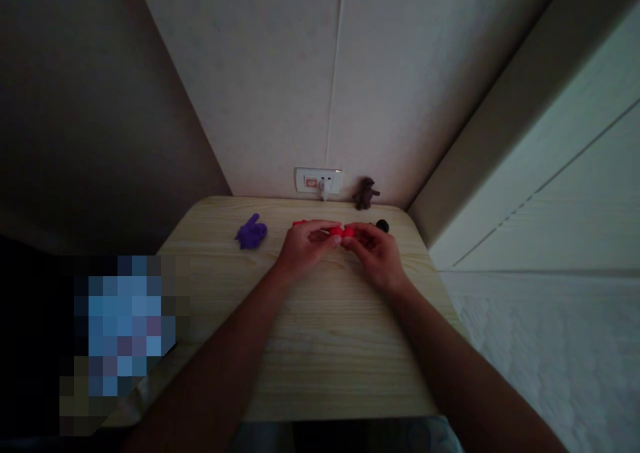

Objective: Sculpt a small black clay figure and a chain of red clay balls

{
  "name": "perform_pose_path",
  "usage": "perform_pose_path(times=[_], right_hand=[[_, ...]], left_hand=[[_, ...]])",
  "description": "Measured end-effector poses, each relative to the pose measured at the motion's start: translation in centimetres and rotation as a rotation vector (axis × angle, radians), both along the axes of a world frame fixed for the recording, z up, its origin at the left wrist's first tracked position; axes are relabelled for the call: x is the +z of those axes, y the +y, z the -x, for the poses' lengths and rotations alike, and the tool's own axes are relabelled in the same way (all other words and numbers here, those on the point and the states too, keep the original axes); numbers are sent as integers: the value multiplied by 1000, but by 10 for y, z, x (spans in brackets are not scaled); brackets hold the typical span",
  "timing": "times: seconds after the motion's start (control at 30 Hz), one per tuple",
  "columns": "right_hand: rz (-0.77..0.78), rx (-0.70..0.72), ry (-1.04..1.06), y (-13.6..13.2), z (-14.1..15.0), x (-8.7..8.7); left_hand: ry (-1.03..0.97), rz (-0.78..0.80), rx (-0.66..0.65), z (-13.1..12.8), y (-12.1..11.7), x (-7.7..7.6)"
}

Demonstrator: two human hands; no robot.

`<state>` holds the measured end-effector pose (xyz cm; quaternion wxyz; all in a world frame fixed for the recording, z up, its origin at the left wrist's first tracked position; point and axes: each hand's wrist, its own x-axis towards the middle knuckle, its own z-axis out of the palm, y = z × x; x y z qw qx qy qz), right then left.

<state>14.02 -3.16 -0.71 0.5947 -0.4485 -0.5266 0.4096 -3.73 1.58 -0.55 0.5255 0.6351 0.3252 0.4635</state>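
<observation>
My left hand [306, 245] is closed, pinching a small round red piece of what looks like modelling clay [335, 231] between thumb and fingers. In a similar pinch, my right hand [376, 251] grips a second red piece [349, 233]. The two pieces meet, or nearly so, above the middle of the table; whether they are joined I cannot tell. Behind my left hand, a bit of more red material [299, 223] peeks out, mostly hidden. A black ball-like thing [383, 225] sits just beyond my right hand, partly covered by it.
A purple clay-like lump [251, 232] lies left on the wooden table [320, 359]. At the back right, a dark brown figure [366, 193] stands against the wall near a socket [319, 181] with a plug in it. A pixelated bluish patch [125, 326] covers the lower left.
</observation>
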Motion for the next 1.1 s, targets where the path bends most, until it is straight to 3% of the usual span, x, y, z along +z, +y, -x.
perform_pose_path(times=[0.33, 0.9, 1.1], right_hand=[[-12, -38, -175, -5, 1, 2], [4, 3, -75, -4, 0, 0], [-9, -46, -101, -2, -1, -3]], left_hand=[[-56, 110, -32, 1, -1, 4], [-135, 162, -14, 1, 4, -2], [-172, 170, 13, -2, 2, -2]])
